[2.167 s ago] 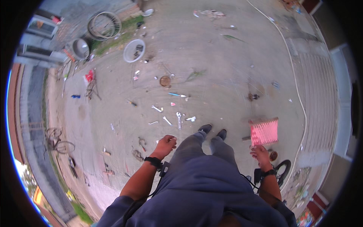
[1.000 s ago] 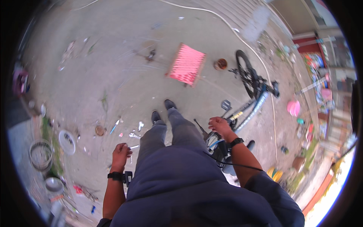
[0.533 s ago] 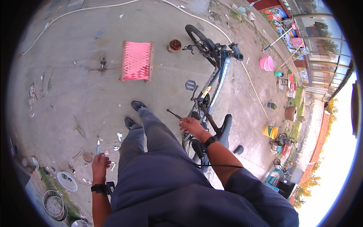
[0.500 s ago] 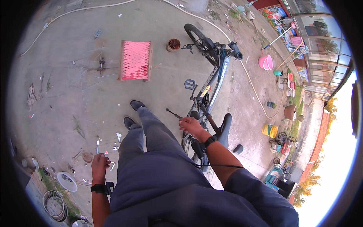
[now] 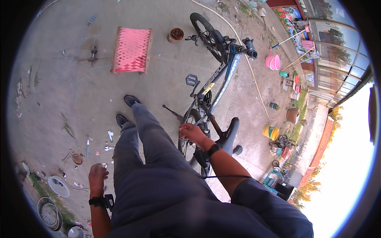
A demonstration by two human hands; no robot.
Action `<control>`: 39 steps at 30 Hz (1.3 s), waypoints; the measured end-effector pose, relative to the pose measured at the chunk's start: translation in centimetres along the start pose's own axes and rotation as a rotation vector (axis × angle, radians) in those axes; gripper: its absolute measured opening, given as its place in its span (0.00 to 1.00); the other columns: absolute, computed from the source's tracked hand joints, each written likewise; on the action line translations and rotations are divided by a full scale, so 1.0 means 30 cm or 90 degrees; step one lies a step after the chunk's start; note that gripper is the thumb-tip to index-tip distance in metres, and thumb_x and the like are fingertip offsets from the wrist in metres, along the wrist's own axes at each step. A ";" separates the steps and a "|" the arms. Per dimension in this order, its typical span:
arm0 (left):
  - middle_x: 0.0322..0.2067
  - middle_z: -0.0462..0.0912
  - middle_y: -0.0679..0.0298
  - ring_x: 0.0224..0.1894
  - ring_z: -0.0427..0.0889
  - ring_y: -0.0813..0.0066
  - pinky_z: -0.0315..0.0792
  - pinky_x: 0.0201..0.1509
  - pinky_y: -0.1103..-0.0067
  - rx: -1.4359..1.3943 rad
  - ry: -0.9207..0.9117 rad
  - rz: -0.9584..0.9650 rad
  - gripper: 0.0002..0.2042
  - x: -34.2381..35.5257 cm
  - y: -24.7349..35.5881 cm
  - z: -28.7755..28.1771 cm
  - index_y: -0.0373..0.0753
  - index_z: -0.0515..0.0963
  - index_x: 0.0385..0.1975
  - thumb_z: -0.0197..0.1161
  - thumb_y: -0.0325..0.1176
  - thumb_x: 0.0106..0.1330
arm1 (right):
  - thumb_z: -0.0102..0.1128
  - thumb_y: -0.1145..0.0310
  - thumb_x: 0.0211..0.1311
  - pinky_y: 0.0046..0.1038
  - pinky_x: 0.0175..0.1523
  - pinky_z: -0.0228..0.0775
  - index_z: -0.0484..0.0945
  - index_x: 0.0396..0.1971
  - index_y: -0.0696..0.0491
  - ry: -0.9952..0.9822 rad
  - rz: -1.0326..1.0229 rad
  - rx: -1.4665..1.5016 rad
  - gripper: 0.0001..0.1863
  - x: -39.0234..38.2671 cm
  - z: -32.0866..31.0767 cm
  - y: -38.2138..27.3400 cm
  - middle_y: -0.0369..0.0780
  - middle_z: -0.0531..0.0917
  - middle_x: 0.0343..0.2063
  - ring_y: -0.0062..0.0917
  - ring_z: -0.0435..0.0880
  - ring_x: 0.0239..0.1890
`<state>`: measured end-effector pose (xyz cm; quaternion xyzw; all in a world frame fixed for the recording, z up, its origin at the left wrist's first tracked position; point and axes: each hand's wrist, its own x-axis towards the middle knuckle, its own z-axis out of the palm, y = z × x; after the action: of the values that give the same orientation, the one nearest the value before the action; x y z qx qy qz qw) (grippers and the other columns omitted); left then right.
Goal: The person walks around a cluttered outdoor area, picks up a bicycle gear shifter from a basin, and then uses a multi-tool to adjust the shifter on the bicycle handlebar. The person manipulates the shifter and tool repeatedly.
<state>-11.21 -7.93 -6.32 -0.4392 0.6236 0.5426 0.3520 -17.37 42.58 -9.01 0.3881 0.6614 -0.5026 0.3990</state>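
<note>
A dark bicycle with blue and white markings (image 5: 228, 81) stands in front of me to the right, its front wheel (image 5: 197, 25) pointing away. Beside its rear wheel (image 5: 183, 147) is my right hand (image 5: 192, 133), the fingers curled together; what they hold, if anything, is hidden. A thin black kickstand (image 5: 172, 112) juts leftward just beyond that hand. The black saddle (image 5: 231, 136) lies to the right of it. My left hand (image 5: 97, 177) hangs low at my left side, fingers loosely bent and apart, with nothing seen in it.
A low stool with pink webbing (image 5: 132, 50) and a rusty tin (image 5: 175, 35) stand ahead. Loose spokes and a wheel hub (image 5: 93, 51) lie to the left. Nearer are a wrench (image 5: 109, 148) and a white basin (image 5: 58, 186). Pink (image 5: 272, 62) and yellow (image 5: 270, 133) buckets stand right.
The ground and bicycle have shifted left and upward in the view. My right hand has come back from the kickstand toward the rear wheel. My left hand still hangs at my side.
</note>
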 end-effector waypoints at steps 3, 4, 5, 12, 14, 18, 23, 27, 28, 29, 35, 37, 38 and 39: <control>0.36 0.81 0.62 0.34 0.83 0.75 0.72 0.33 0.80 -0.010 0.002 -0.021 0.19 0.012 -0.021 0.001 0.37 0.73 0.53 0.56 0.45 0.75 | 0.65 0.58 0.65 0.28 0.45 0.78 0.80 0.51 0.59 -0.018 -0.007 -0.003 0.22 0.021 0.011 0.009 0.41 0.86 0.40 0.25 0.87 0.38; 0.36 0.81 0.62 0.34 0.83 0.75 0.72 0.33 0.81 -0.013 -0.001 -0.020 0.19 0.016 -0.027 0.002 0.37 0.73 0.53 0.56 0.45 0.75 | 0.65 0.58 0.65 0.29 0.45 0.78 0.80 0.51 0.59 -0.025 -0.006 -0.014 0.22 0.030 0.014 0.013 0.41 0.86 0.40 0.26 0.87 0.38; 0.36 0.81 0.62 0.34 0.83 0.75 0.72 0.33 0.81 -0.012 0.004 -0.031 0.19 0.018 -0.033 0.002 0.37 0.73 0.53 0.56 0.45 0.75 | 0.65 0.58 0.66 0.29 0.45 0.78 0.80 0.50 0.58 -0.034 -0.008 -0.026 0.21 0.039 0.018 0.019 0.41 0.86 0.39 0.25 0.87 0.38; 0.35 0.81 0.63 0.33 0.83 0.75 0.72 0.33 0.80 -0.017 0.003 -0.064 0.17 0.049 -0.085 0.012 0.37 0.73 0.54 0.56 0.44 0.75 | 0.65 0.58 0.66 0.28 0.44 0.78 0.79 0.51 0.59 -0.051 0.003 -0.007 0.21 0.099 0.041 0.078 0.41 0.86 0.38 0.25 0.87 0.38; 0.36 0.82 0.63 0.33 0.83 0.75 0.73 0.33 0.80 -0.023 -0.005 -0.078 0.17 0.059 -0.098 0.018 0.38 0.73 0.54 0.55 0.43 0.75 | 0.65 0.59 0.66 0.28 0.44 0.78 0.80 0.50 0.59 -0.056 0.003 -0.008 0.20 0.113 0.043 0.085 0.42 0.87 0.38 0.25 0.88 0.38; 0.36 0.82 0.63 0.34 0.83 0.75 0.73 0.34 0.79 -0.022 -0.010 -0.104 0.16 0.075 -0.104 0.031 0.37 0.73 0.54 0.55 0.42 0.76 | 0.65 0.61 0.66 0.25 0.43 0.76 0.79 0.51 0.60 -0.069 0.015 -0.027 0.20 0.122 0.038 0.080 0.38 0.85 0.36 0.22 0.85 0.37; 0.38 0.82 0.61 0.34 0.83 0.74 0.74 0.35 0.78 -0.020 -0.013 -0.108 0.17 0.079 -0.088 0.048 0.37 0.72 0.55 0.55 0.43 0.76 | 0.65 0.61 0.67 0.24 0.42 0.76 0.79 0.53 0.59 -0.073 0.026 -0.050 0.20 0.141 0.044 0.050 0.37 0.85 0.38 0.21 0.85 0.38; 0.39 0.82 0.61 0.35 0.84 0.74 0.74 0.36 0.78 -0.017 -0.011 -0.122 0.18 0.086 -0.068 0.064 0.36 0.72 0.55 0.56 0.43 0.75 | 0.64 0.61 0.67 0.23 0.42 0.76 0.79 0.53 0.58 -0.071 0.048 -0.047 0.21 0.154 0.048 0.029 0.38 0.86 0.40 0.21 0.86 0.39; 0.39 0.82 0.60 0.35 0.84 0.74 0.74 0.36 0.78 -0.014 -0.010 -0.124 0.18 0.086 -0.063 0.067 0.36 0.72 0.55 0.56 0.43 0.75 | 0.64 0.60 0.67 0.23 0.42 0.76 0.79 0.53 0.58 -0.073 0.055 -0.042 0.21 0.157 0.049 0.024 0.37 0.86 0.40 0.21 0.86 0.39; 0.39 0.82 0.61 0.36 0.84 0.74 0.74 0.36 0.78 -0.015 -0.014 -0.120 0.18 0.087 -0.058 0.069 0.36 0.72 0.55 0.56 0.44 0.75 | 0.64 0.60 0.68 0.25 0.43 0.77 0.80 0.52 0.58 -0.064 0.040 -0.050 0.20 0.158 0.052 0.020 0.39 0.86 0.39 0.23 0.87 0.38; 0.39 0.82 0.61 0.36 0.84 0.73 0.74 0.36 0.78 -0.007 -0.020 -0.114 0.18 0.093 -0.029 0.086 0.36 0.72 0.55 0.56 0.44 0.75 | 0.64 0.60 0.67 0.28 0.46 0.79 0.81 0.49 0.60 -0.056 0.008 -0.057 0.19 0.165 0.054 -0.003 0.43 0.88 0.38 0.27 0.89 0.38; 0.39 0.82 0.61 0.36 0.84 0.73 0.74 0.37 0.78 -0.015 -0.019 -0.117 0.18 0.094 -0.023 0.090 0.36 0.72 0.55 0.55 0.44 0.75 | 0.64 0.60 0.67 0.28 0.46 0.79 0.81 0.50 0.60 -0.062 0.025 -0.042 0.20 0.169 0.051 -0.009 0.43 0.88 0.38 0.27 0.89 0.38; 0.39 0.82 0.61 0.36 0.84 0.73 0.74 0.37 0.78 -0.007 -0.021 -0.111 0.18 0.095 -0.020 0.092 0.36 0.72 0.55 0.55 0.44 0.75 | 0.63 0.60 0.67 0.28 0.46 0.79 0.81 0.50 0.60 -0.061 0.009 -0.066 0.20 0.172 0.049 -0.012 0.44 0.88 0.38 0.27 0.89 0.39; 0.39 0.83 0.61 0.36 0.83 0.73 0.74 0.37 0.78 -0.008 -0.020 -0.112 0.18 0.094 -0.019 0.094 0.36 0.72 0.55 0.55 0.44 0.75 | 0.63 0.61 0.67 0.28 0.46 0.79 0.81 0.50 0.60 -0.061 0.011 -0.069 0.19 0.175 0.047 -0.013 0.44 0.88 0.39 0.27 0.89 0.39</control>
<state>-11.82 -5.64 -9.57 -0.4856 0.5736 0.5202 0.4057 -19.54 41.71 -13.93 0.3473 0.6645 -0.4806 0.4549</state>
